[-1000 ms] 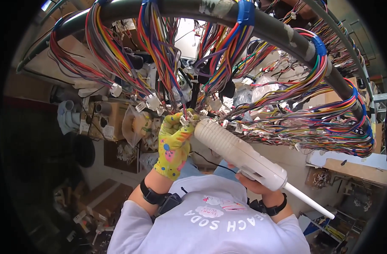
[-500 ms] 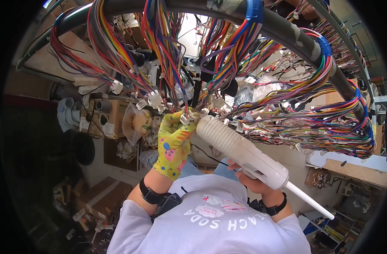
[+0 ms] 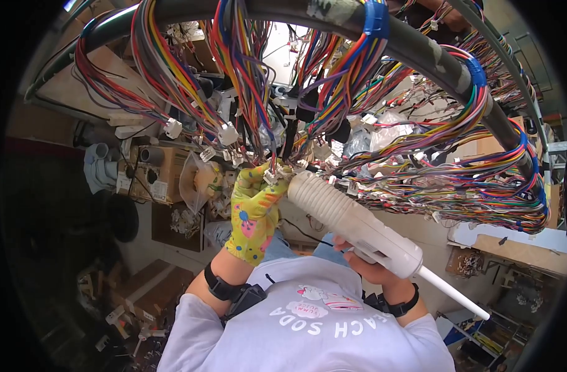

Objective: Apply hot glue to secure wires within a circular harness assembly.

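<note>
My left hand (image 3: 249, 218), in a yellow glove with a colourful print, is raised below the hanging wires. Its fingers are closed on a small white wire connector (image 3: 271, 177) with thin wires running up from it. A white hot glue gun (image 3: 358, 222) with a ribbed front lies in my bare right hand (image 3: 369, 266), whose fingers wrap its handle from below. The gun's front end is close beside the connector; its tip is hard to make out. From the rear of the gun sticks a long white glue stick (image 3: 454, 294).
Bundles of coloured wires (image 3: 240, 56) hang from a dark curved pipe (image 3: 420, 46), bound on with blue tape (image 3: 375, 18). White connectors (image 3: 227, 133) dangle at their ends. Left stand a cardboard box (image 3: 165, 177) and grey pipe fittings (image 3: 97, 166). A thin black cord (image 3: 305, 232) passes near the gun.
The hanging wire bundles and the pipe have shifted very slightly to the right in view. Both hands keep nearly the same place and grip.
</note>
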Demonstrator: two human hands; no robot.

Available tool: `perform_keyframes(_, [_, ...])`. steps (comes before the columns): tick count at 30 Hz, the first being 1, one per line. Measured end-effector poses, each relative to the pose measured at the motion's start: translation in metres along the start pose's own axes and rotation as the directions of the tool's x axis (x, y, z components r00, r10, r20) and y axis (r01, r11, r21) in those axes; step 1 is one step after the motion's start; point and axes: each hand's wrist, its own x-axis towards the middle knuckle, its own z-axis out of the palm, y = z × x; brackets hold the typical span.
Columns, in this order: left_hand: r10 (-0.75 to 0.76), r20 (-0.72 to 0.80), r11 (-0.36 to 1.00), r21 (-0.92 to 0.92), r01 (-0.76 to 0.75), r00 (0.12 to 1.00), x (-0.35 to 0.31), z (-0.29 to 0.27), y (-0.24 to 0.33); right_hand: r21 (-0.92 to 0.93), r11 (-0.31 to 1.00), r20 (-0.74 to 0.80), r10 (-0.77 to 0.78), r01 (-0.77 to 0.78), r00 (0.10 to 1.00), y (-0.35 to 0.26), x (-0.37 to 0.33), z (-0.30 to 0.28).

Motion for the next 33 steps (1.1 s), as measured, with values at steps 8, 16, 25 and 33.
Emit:
perform_keyframes(8, [-0.022, -0.018, 1.000, -0.012, 0.022, 1.000, 0.001, -0.003, 0.001, -0.049, 0.997, 0.017, 0.060, -0.059, 0.998, 0.006, 0.000, -0.007])
perform_keyframes(16, [-0.022, -0.051, 0.999, 0.024, 0.024, 0.998, 0.001, 0.001, 0.003, -0.148, 0.987, 0.018, -0.064, 0.066, 0.998, 0.010, 0.002, -0.007])
perform_keyframes(25, [0.002, 0.003, 1.000, -0.007, -0.002, 1.000, 0.003, 0.001, 0.004, -0.235, 0.969, 0.037, -0.068, 0.075, 0.997, 0.008, 0.006, -0.009])
perform_keyframes(33, [-0.036, -0.014, 0.999, -0.013, 0.035, 0.999, 0.004, 0.001, 0.005, 0.062, 0.985, 0.023, 0.158, -0.159, 0.987, 0.002, -0.001, -0.006])
